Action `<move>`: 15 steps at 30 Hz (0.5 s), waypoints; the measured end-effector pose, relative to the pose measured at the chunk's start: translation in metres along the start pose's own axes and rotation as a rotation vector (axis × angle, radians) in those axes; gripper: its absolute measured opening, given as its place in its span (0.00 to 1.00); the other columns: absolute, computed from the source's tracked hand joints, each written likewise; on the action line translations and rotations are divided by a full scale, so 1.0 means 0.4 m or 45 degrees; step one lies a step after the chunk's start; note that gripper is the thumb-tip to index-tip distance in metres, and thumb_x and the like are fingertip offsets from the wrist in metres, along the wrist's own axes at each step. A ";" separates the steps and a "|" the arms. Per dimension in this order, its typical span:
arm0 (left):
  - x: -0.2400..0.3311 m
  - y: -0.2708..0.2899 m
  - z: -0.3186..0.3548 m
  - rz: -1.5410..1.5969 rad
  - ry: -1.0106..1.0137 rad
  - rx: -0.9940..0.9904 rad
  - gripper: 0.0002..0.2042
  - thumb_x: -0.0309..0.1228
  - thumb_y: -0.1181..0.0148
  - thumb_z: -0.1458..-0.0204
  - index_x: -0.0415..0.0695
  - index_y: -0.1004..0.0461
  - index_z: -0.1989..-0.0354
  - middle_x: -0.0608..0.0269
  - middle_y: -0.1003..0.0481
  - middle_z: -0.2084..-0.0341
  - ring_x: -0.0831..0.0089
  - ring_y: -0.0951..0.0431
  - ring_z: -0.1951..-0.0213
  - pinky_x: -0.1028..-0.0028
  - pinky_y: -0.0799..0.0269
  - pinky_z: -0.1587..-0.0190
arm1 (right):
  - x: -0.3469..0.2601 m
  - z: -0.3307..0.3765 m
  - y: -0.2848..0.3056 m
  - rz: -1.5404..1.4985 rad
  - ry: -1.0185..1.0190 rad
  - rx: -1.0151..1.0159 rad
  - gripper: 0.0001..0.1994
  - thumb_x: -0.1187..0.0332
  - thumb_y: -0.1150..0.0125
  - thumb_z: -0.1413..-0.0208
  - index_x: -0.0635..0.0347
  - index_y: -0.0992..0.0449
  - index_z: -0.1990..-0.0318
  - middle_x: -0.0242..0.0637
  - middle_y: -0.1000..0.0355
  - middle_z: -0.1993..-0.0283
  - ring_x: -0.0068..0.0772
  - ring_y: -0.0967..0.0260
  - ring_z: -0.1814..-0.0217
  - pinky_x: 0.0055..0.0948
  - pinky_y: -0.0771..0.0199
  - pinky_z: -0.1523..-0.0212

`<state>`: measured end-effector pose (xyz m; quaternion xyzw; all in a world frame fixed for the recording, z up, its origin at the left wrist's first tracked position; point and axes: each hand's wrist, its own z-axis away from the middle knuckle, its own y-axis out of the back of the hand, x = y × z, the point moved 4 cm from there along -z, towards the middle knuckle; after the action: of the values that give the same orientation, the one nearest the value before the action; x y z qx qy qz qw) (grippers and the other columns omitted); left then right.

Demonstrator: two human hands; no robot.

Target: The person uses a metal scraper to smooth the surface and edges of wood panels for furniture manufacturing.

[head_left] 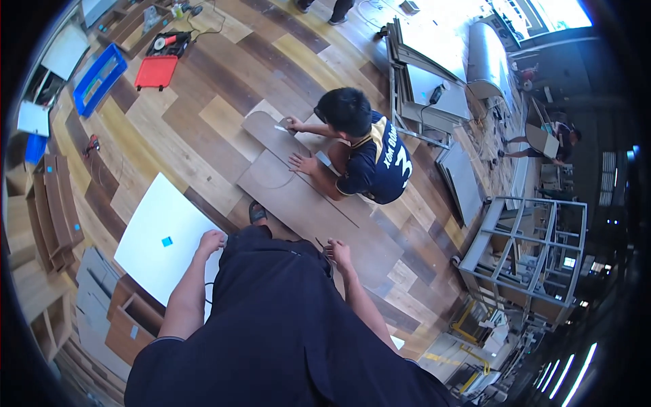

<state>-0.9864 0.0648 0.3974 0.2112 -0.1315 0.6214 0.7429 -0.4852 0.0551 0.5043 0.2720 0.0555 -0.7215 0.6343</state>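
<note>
My left hand (212,242) is closed in front of the white board (159,224), which bears a small blue sticker; whatever the fingers hold, if anything, is hidden. To the right, my right hand (338,254) is closed around a thin dark stick (319,242), perhaps a pencil. Beyond it a long brown panel (325,210) lies on the floor, with a curved line across it and a straight dark line along it. A co-worker (371,159) crouches over this panel. One of that person's hands rests flat on it; the other is at a round-ended brown piece (261,125).
A blue crate (100,79), a red case lid (156,72) and a cordless drill (91,144) are on the wood-patterned floor at left. Brown drawer boxes (57,200) stand nearer. On the right are grey panels (458,183) and a metal frame cart (525,234).
</note>
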 end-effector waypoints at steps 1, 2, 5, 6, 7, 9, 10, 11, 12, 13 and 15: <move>0.021 -0.001 0.004 -0.002 0.004 -0.016 0.13 0.40 0.41 0.37 0.42 0.20 0.56 0.64 0.20 0.69 0.74 0.20 0.72 0.73 0.27 0.72 | -0.007 -0.001 -0.008 -0.023 0.028 -0.007 0.17 0.58 0.39 0.35 0.63 0.22 0.49 0.38 0.20 0.62 0.29 0.25 0.65 0.31 0.25 0.64; 0.039 -0.002 0.011 0.001 0.019 -0.009 0.13 0.40 0.40 0.37 0.43 0.20 0.55 0.65 0.20 0.69 0.75 0.21 0.72 0.74 0.27 0.71 | -0.014 0.006 -0.015 -0.048 0.038 -0.002 0.17 0.58 0.39 0.35 0.63 0.22 0.49 0.38 0.20 0.62 0.29 0.25 0.65 0.31 0.25 0.64; 0.102 0.001 0.020 -0.020 -0.021 -0.016 0.13 0.40 0.40 0.37 0.44 0.20 0.53 0.65 0.20 0.68 0.77 0.21 0.72 0.74 0.27 0.71 | -0.008 0.001 -0.028 -0.021 0.077 -0.016 0.17 0.58 0.38 0.36 0.64 0.22 0.49 0.39 0.20 0.62 0.28 0.25 0.65 0.31 0.25 0.63; 0.119 0.004 0.023 -0.024 -0.026 -0.002 0.13 0.40 0.40 0.37 0.44 0.20 0.52 0.66 0.20 0.68 0.77 0.21 0.72 0.75 0.27 0.71 | 0.002 -0.001 -0.032 0.005 0.098 -0.009 0.17 0.59 0.38 0.36 0.64 0.22 0.49 0.39 0.20 0.62 0.27 0.25 0.66 0.30 0.25 0.63; 0.127 0.008 0.027 -0.021 -0.022 0.017 0.14 0.40 0.40 0.37 0.44 0.21 0.51 0.66 0.20 0.67 0.78 0.21 0.72 0.75 0.27 0.71 | 0.012 -0.003 -0.036 0.040 0.114 -0.008 0.17 0.60 0.37 0.36 0.65 0.22 0.49 0.40 0.20 0.62 0.27 0.26 0.66 0.28 0.25 0.63; 0.143 0.014 0.033 -0.032 -0.025 0.019 0.14 0.39 0.40 0.37 0.44 0.21 0.51 0.66 0.20 0.67 0.78 0.21 0.72 0.76 0.26 0.71 | 0.038 -0.006 -0.039 -0.087 0.097 -0.017 0.16 0.60 0.37 0.35 0.65 0.22 0.50 0.40 0.20 0.61 0.27 0.25 0.65 0.27 0.24 0.63; 0.147 0.014 0.034 -0.028 -0.024 0.021 0.14 0.39 0.40 0.36 0.44 0.21 0.50 0.66 0.20 0.67 0.78 0.21 0.72 0.76 0.26 0.71 | 0.047 -0.007 -0.038 -0.199 0.082 -0.027 0.16 0.61 0.37 0.35 0.66 0.22 0.50 0.40 0.20 0.61 0.27 0.23 0.64 0.26 0.24 0.63; 0.151 0.012 0.033 -0.036 -0.029 0.021 0.14 0.39 0.40 0.36 0.44 0.21 0.50 0.66 0.20 0.67 0.78 0.21 0.72 0.76 0.26 0.71 | 0.052 -0.011 -0.033 -0.208 0.084 -0.027 0.16 0.61 0.37 0.35 0.66 0.22 0.50 0.40 0.20 0.61 0.27 0.23 0.64 0.26 0.24 0.63; 0.154 0.008 0.033 -0.054 -0.024 0.017 0.14 0.39 0.41 0.36 0.44 0.21 0.50 0.66 0.20 0.67 0.78 0.21 0.72 0.76 0.26 0.71 | 0.058 -0.016 -0.026 -0.281 0.075 -0.030 0.16 0.61 0.38 0.35 0.65 0.23 0.50 0.40 0.20 0.61 0.27 0.22 0.64 0.25 0.23 0.63; 0.152 0.008 0.033 -0.073 -0.016 0.015 0.13 0.39 0.41 0.36 0.44 0.21 0.50 0.66 0.20 0.67 0.78 0.21 0.71 0.77 0.26 0.71 | 0.064 -0.016 -0.022 -0.354 0.064 -0.034 0.15 0.61 0.39 0.34 0.65 0.23 0.50 0.40 0.21 0.62 0.28 0.21 0.63 0.24 0.23 0.63; 0.144 -0.001 0.034 -0.100 -0.024 0.010 0.13 0.39 0.41 0.36 0.44 0.21 0.51 0.66 0.20 0.67 0.78 0.21 0.71 0.77 0.26 0.71 | 0.080 -0.015 -0.005 -0.393 0.050 -0.046 0.15 0.60 0.39 0.34 0.65 0.23 0.50 0.41 0.20 0.61 0.28 0.21 0.62 0.25 0.22 0.63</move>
<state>-0.9739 0.1080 0.4357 0.2250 -0.1276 0.5902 0.7647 -0.4868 0.0298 0.4840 0.2628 0.1219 -0.8040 0.5194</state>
